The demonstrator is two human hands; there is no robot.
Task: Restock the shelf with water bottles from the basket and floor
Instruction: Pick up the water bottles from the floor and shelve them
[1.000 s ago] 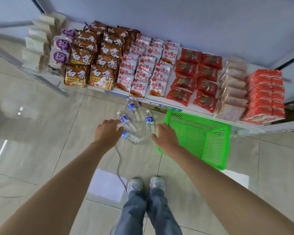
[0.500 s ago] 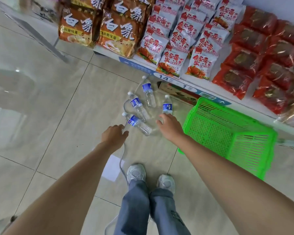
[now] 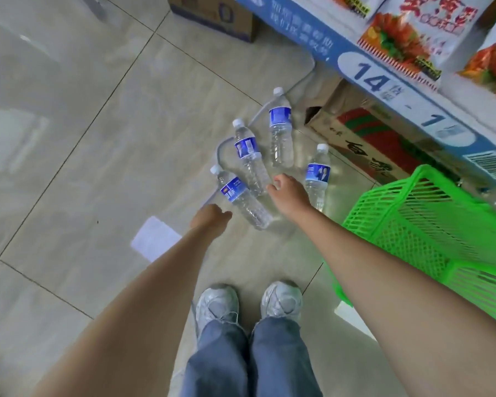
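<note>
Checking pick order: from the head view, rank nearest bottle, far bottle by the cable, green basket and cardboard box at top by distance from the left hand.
1. nearest bottle, just right of the left hand
2. far bottle, up and right by the cable
3. green basket, far right
4. cardboard box, top, under the shelf

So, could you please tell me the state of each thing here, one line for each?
Four clear plastic water bottles with blue labels: capped, lying on the floor.
Green plastic mesh basket: on the floor, no bottles visible inside.
Left hand: holds nothing, near the closest bottle.
Right hand: holds nothing, between two bottles.
</note>
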